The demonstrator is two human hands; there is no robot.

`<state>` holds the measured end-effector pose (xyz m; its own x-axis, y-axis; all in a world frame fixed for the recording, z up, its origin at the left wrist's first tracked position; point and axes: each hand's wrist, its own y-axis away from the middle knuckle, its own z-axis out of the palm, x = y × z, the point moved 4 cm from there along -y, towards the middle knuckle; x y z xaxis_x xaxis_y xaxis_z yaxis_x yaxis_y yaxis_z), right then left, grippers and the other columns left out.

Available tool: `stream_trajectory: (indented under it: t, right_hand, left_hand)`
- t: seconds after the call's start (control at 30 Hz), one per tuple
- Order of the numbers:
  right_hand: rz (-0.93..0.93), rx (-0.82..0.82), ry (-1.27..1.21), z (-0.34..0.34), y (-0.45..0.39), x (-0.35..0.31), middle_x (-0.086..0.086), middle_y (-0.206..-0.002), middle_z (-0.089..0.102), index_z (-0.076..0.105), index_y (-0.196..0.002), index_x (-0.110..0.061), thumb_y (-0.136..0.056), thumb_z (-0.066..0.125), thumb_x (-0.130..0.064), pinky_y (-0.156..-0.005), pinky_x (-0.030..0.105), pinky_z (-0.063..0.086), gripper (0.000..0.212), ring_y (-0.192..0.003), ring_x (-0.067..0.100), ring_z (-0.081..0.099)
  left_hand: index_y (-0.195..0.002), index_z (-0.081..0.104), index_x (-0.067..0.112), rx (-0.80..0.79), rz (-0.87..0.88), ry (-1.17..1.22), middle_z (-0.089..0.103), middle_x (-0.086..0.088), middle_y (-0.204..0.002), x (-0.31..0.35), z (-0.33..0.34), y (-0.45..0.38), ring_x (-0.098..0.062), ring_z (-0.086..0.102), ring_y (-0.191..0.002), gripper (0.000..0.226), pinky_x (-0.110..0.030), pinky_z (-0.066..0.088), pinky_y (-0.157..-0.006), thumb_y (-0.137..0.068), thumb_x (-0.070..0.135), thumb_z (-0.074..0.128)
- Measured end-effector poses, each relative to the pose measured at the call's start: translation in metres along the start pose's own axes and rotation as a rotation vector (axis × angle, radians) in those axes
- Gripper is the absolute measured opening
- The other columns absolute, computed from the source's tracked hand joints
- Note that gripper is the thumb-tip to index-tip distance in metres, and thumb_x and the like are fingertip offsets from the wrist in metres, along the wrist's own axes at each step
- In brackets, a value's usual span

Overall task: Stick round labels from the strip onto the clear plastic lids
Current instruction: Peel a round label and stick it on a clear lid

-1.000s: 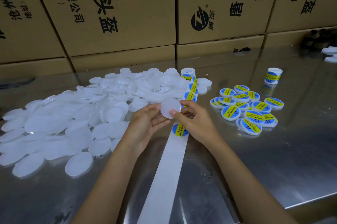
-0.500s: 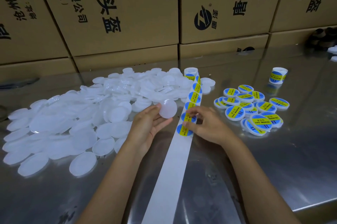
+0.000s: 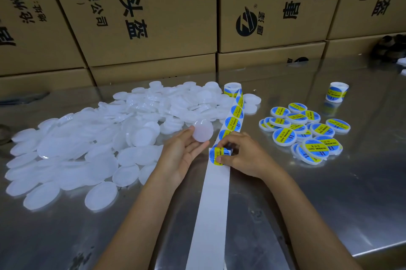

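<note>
A reflective steel worktop [image 3: 329, 203] is seen, backed by a wall of stacked brown cardboard boxes [image 3: 142, 16] printed with black characters and a round logo. 1 clear lid [image 3: 202, 130] is held in the left hand [image 3: 182, 155], pinched between thumb and fingertips with the palm turned up. Just to the right of it, the right hand [image 3: 243, 155] is closed on a round blue-and-yellow label [image 3: 217, 155], which is curled up off the strip [image 3: 211, 214] at that point. From this grip the bare white backing runs toward the viewer, while labels still carried on the strip lead away to a roll [image 3: 232, 89] standing at the far side. To the left of the left hand a broad heap of unlabelled lids [image 3: 87, 144] is spread over the steel. To the right of the right hand a smaller cluster of labelled lids [image 3: 307, 133] lies overlapping, and beyond it a 2nd roll [image 3: 336, 95] stands well apart. The worktop's front edge [image 3: 382, 250] is visible at lower right.
</note>
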<state>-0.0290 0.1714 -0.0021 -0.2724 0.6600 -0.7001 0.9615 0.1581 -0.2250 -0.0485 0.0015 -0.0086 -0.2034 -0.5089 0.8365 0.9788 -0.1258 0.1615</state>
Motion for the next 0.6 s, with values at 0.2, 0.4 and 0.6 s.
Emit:
stream_trajectory:
  t: [0.2, 0.4, 0.6]
  right_hand:
    - [-0.057, -0.055, -0.085, 0.008, 0.0, -0.007, -0.009, -0.093, 0.062, 0.063, -0.092, -0.025, -0.077, 0.077, -0.013, -0.09, 0.043, 0.05, 0.024, -0.091, 0.014, 0.056]
    - [-0.102, -0.078, -0.15, 0.01, 0.002, -0.011, -0.002, -0.097, 0.065, 0.062, -0.091, -0.029, -0.076, 0.075, -0.009, -0.084, 0.043, 0.053, 0.028, -0.091, 0.018, 0.06]
    - [-0.092, -0.063, -0.173, 0.012, 0.001, -0.011, -0.005, -0.096, 0.065, 0.064, -0.091, -0.028, -0.076, 0.077, -0.01, -0.084, 0.035, 0.052, 0.027, -0.089, 0.013, 0.059]
  left_hand:
    - [-0.127, 0.059, 0.002, -0.011, 0.047, 0.012, 0.071, -0.014, -0.123, 0.003, 0.001, -0.001, -0.024, 0.071, -0.109, 0.027, -0.03, 0.06, -0.086, -0.104, 0.014, 0.052]
    - [-0.13, 0.057, 0.002, -0.024, 0.048, -0.064, 0.07, -0.017, -0.124, 0.003, 0.003, -0.002, -0.029, 0.071, -0.109, 0.031, -0.036, 0.059, -0.09, -0.105, 0.016, 0.049]
    - [-0.126, 0.06, 0.003, -0.077, 0.036, -0.045, 0.072, -0.017, -0.12, 0.007, 0.001, 0.0, -0.033, 0.071, -0.109, 0.028, -0.04, 0.062, -0.085, -0.105, 0.017, 0.048]
